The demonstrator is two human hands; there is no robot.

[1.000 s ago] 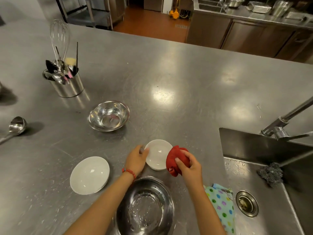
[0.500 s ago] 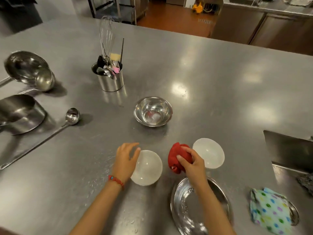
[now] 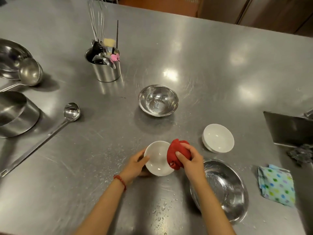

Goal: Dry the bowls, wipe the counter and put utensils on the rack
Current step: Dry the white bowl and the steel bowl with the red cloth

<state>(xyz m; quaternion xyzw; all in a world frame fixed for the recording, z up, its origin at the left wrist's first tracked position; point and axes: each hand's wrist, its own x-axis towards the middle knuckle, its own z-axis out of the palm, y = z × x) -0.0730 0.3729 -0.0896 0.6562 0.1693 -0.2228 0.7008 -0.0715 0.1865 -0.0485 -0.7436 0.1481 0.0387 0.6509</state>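
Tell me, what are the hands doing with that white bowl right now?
Left hand grips white bowl, tilted. Right hand presses red cloth to its rim. Second white bowl waits; droplets on counter. Nothing in the way.

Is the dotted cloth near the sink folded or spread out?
Folded. The dotted cloth lies as a compact rectangle with layered edges showing.

On the table [image 3: 211, 53], the left hand [image 3: 135, 164] grips a small bowl [image 3: 158, 158] near the front edge, and the right hand [image 3: 189, 159] presses a bunched cloth [image 3: 176, 154] against that bowl's right rim. A second small bowl [image 3: 218, 138] sits to the right, a large metal bowl [image 3: 225, 190] in front of it, a folded dotted cloth [image 3: 276, 185] further right. A metal bowl [image 3: 158, 100] lies behind the hands, a utensil holder [image 3: 105, 68] behind-left, a ladle [image 3: 50, 131] far left.
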